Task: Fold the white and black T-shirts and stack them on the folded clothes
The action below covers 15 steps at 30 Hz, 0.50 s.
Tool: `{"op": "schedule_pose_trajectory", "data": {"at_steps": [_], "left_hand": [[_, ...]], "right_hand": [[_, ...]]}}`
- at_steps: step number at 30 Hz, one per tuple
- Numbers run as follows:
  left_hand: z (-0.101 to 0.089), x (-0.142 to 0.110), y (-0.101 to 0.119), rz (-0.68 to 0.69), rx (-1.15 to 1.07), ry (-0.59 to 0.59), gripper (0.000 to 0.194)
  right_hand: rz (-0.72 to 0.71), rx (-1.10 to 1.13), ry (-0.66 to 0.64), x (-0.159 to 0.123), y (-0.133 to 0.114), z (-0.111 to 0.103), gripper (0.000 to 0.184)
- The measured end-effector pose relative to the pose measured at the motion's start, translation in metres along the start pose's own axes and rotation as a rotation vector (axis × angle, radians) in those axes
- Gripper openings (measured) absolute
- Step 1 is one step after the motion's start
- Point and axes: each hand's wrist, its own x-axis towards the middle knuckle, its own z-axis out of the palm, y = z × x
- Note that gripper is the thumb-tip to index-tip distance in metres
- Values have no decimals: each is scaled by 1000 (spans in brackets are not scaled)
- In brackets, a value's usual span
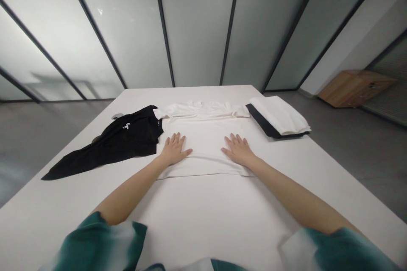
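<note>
Firstly, in the head view, we see a wooden cabinet (pixel 354 88) beyond the right edge of the table (pixel 210 216); its contents we cannot tell. The white shirt (pixel 206 129) lies spread flat between the table's left and right edges, its hem towards the near edge, with slight creases. Our left hand (pixel 173 151) and our right hand (pixel 239 150) press on it, palms down, fingers spread wide. The black garment (pixel 127 139) lies towards the left edge; the folded white cloth (pixel 278 114), over black cloth (pixel 262 125), lies at the right edge.
</note>
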Motion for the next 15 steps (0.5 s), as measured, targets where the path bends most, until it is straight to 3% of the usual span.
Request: {"op": "schedule_pose_trajectory", "data": {"at_steps": [3, 7, 11, 15], "left_hand": [[-5, -17, 3, 33, -4, -31, 81], [-21, -23, 1, 83, 14, 29, 72], [-32, -3, 1, 93, 35, 110, 60], [-32, 24, 4, 73, 18, 96, 58]], "right_hand": [[11, 7, -38, -21, -3, 3, 72], [-52, -3, 9, -30, 1, -17, 65], [-45, -11, 77, -10, 1, -35, 56], [-68, -10, 115, 17, -3, -33, 58]]}}
